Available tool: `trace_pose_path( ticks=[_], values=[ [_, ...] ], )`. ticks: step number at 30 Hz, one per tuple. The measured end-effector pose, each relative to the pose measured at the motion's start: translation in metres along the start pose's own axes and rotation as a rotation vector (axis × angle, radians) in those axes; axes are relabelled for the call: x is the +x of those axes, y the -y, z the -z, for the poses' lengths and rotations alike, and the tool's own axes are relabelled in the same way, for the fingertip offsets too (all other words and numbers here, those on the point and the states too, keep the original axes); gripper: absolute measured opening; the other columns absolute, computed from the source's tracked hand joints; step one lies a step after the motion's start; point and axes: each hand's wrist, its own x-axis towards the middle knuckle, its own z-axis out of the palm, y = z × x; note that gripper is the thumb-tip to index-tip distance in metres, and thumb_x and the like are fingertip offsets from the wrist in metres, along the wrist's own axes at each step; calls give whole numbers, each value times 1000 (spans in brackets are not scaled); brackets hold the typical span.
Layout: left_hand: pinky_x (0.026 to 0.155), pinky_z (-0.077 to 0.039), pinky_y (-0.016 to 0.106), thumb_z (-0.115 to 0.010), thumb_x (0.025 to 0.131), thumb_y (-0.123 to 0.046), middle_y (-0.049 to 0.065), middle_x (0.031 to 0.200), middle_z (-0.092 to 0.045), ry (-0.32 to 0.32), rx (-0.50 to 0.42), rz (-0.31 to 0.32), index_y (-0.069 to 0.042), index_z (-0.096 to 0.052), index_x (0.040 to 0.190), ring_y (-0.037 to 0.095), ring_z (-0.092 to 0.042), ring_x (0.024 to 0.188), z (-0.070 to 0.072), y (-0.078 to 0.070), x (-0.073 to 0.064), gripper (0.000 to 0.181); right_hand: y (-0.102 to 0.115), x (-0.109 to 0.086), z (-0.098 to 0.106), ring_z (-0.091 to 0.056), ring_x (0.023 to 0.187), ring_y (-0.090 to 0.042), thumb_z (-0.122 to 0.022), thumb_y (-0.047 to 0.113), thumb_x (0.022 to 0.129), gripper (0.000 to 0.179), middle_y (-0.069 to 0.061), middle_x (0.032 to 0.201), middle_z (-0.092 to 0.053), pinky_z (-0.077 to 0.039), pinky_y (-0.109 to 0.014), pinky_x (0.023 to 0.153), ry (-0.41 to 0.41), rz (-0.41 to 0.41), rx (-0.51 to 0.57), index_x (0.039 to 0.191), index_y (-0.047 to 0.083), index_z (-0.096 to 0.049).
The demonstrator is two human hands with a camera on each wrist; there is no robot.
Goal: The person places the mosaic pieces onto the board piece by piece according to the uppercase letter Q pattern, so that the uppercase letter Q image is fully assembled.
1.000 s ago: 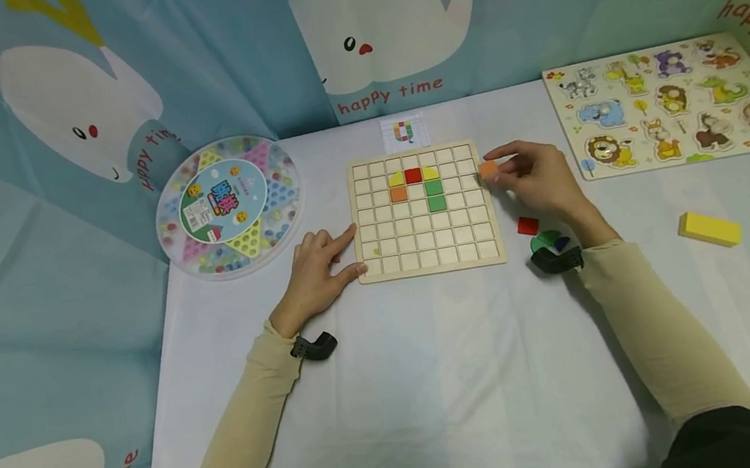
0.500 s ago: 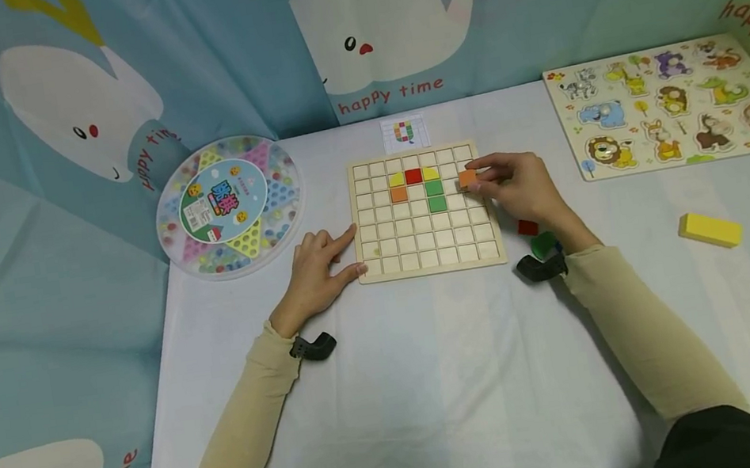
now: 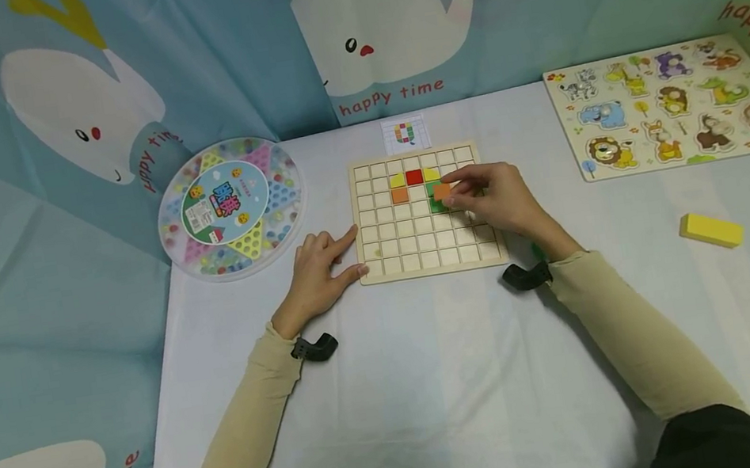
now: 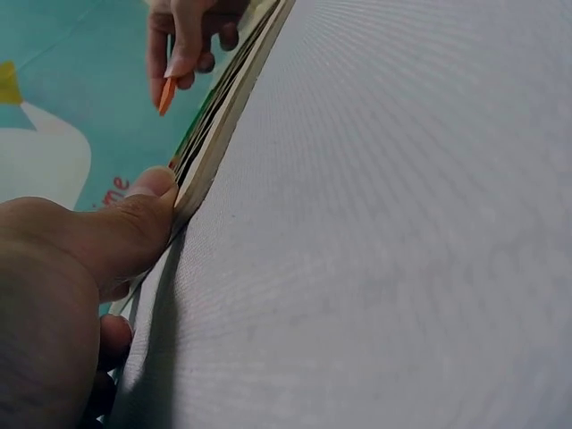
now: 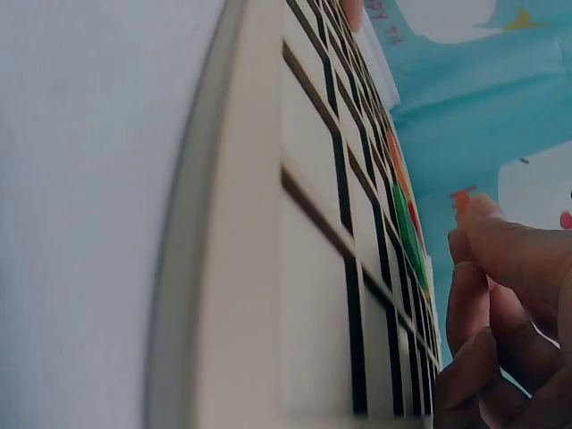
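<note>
My right hand (image 3: 501, 196) pinches an orange square tile (image 3: 441, 191) between thumb and fingertips, above the wooden grid board (image 3: 412, 245). In the right wrist view that tile (image 5: 461, 206) is held clear of the board. My left hand (image 3: 314, 273) touches the board's left edge, index finger and thumb straight and spread apart; the left wrist view shows the thumb (image 4: 138, 214) against the rim. On the grid lie a red tile (image 3: 413, 177) between two yellow rounded pieces, and another orange tile (image 3: 399, 195). Green tiles (image 3: 438, 208) are partly covered by the held tile.
A small pattern card (image 3: 405, 134) lies behind the board. To the left is a round Chinese checkers set (image 3: 225, 207); at the right, an animal puzzle board (image 3: 673, 104) and a yellow block (image 3: 710, 230). A green piece (image 3: 537, 251) peeks out by my right wrist.
My right hand has carried the orange tile leftward from the board's right edge to above the green tiles. The loose red piece is now hidden by the right arm. My left hand stays put.
</note>
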Motion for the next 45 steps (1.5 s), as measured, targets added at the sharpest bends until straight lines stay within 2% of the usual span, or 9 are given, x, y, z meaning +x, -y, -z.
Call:
trace_pose_path(
  ticks=[7,11,19,31,45],
  values=[
    [80,-21,37,-84,92,-31,5,85,-45,-12,-3,-12,-9,-56,154,20,-31,81,0,0,0,72,5,2,-7,-73,90,-29,-80,11,96,31,-18,102,-79,-48,-14,74,47,34,-6,126,0,-76],
    [80,-21,37,-84,92,-32,5,86,-45,-7,-6,-2,-10,-56,154,21,-31,81,0,1,0,72,8,4,-11,-72,88,-25,-81,11,96,31,-16,101,-79,-49,-15,75,60,55,-4,125,2,-77],
    [80,-22,38,-84,92,-32,6,86,-46,-2,-8,4,-10,-55,154,22,-32,81,0,0,0,72,12,7,-21,-67,78,-21,-84,7,92,27,-12,93,-79,-48,-18,68,66,131,-10,118,3,-81],
    [81,-22,37,-85,92,-31,6,86,-46,-8,-3,8,-10,-55,155,21,-31,82,1,-1,0,72,21,15,-33,-57,76,-23,-85,12,92,25,-12,89,-69,-44,-26,69,86,153,-123,115,2,-82],
    [80,-22,36,-85,92,-31,5,85,-46,-15,1,-2,-10,-56,154,19,-30,81,2,-1,0,72,30,21,-43,-61,76,-26,-84,14,92,29,-14,89,-69,-44,-34,66,133,113,-256,119,4,-82]
  ],
)
